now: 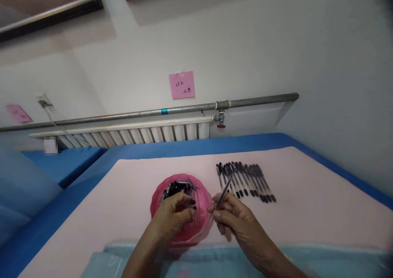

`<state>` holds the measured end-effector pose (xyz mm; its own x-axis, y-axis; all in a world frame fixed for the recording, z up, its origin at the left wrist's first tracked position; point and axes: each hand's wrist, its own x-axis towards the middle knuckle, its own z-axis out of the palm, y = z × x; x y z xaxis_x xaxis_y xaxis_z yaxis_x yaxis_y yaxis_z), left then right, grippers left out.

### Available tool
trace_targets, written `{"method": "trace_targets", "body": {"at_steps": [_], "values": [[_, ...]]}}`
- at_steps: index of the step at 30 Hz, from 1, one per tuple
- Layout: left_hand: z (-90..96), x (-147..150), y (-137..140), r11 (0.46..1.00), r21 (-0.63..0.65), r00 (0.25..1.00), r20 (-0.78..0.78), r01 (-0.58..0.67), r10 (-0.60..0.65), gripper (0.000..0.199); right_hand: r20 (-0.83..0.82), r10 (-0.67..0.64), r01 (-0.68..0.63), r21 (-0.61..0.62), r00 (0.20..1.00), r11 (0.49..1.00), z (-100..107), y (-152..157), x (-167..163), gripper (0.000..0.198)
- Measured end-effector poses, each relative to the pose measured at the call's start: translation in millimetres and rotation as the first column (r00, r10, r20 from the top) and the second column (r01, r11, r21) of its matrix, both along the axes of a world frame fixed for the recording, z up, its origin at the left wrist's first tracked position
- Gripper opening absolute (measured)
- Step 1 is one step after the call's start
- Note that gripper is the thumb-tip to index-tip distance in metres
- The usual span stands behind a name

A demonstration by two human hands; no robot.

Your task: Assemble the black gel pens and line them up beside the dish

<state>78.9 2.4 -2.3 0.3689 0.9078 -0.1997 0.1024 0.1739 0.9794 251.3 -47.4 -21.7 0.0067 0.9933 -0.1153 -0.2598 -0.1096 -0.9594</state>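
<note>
A pink scalloped bowl (202, 224) holds black pen parts (176, 186) and several clear tubes. Over it is my left hand (173, 214), thumb and fingers closed around a small black pen part (192, 202) that looks like a cap. Just right of the bowl, my right hand (235, 218) pinches a thin dark pen refill (224, 191), tilted up to the right. Beyond that hand, a row of assembled black-capped pens (245, 179) lies side by side on the pink sheet. The fingers partly hide the tip of the refill.
A pink sheet (135, 179) covers the blue-edged table (190, 147). Light blue cloth (215, 261) runs along the near edge. Behind the table are a white radiator (166, 132), a metal pipe (129, 116) with a red-handled valve (221, 126), and a pink note (181, 84) on the wall.
</note>
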Motion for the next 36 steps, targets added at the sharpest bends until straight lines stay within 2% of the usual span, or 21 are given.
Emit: {"method": "trace_targets", "body": {"at_steps": [3, 6, 8, 11, 14, 21, 27, 36], "values": [[-1.0, 4, -2, 0.995, -0.086, 0.991, 0.132, 0.05, -0.039, 0.017, -0.02, 0.001, -0.001, -0.003, 1.0, 1.0, 0, -2, -2, 0.016], [-8.0, 6, -2, 0.988, -0.132, 0.978, 0.204, 0.075, -0.047, 0.014, -0.065, -0.014, 0.015, 0.013, 0.998, 1.0, 1, -3, -4, 0.017], [-13.0, 7, -1, 0.989, -0.141, 0.963, 0.27, 0.032, 0.007, 0.015, -0.106, -0.041, 0.045, 0.03, 0.993, 0.999, 1, -3, -5, 0.018], [-16.4, 9, 0, 0.975, -0.221, 0.928, 0.36, -0.019, 0.099, 0.018, -0.135, -0.065, 0.072, 0.048, 0.989, 0.996, 2, -4, -6, 0.02], [-13.6, 12, -1, 0.96, -0.278, 0.922, 0.362, -0.035, 0.138, 0.02, -0.147, -0.065, 0.075, 0.065, 0.987, 0.995, 1, -3, -6, 0.022], [-7.7, 18, -7, 0.946, -0.323, 0.929, 0.349, -0.003, 0.122, 0.022, -0.179, -0.086, 0.112, 0.14, 0.98, 0.984, -4, -2, -5, 0.022], [-11.5, 21, -7, 0.933, -0.361, 0.911, 0.381, -0.012, 0.159, 0.023, -0.1, -0.109, 0.125, 0.167, 0.989, 0.978, -4, 0, -4, 0.017], [-14.2, 21, -8, 0.938, -0.348, 0.906, 0.4, 0.012, 0.136, 0.025, -0.111, -0.164, 0.181, 0.162, 0.98, 0.97, -7, 1, -5, 0.019]]}}
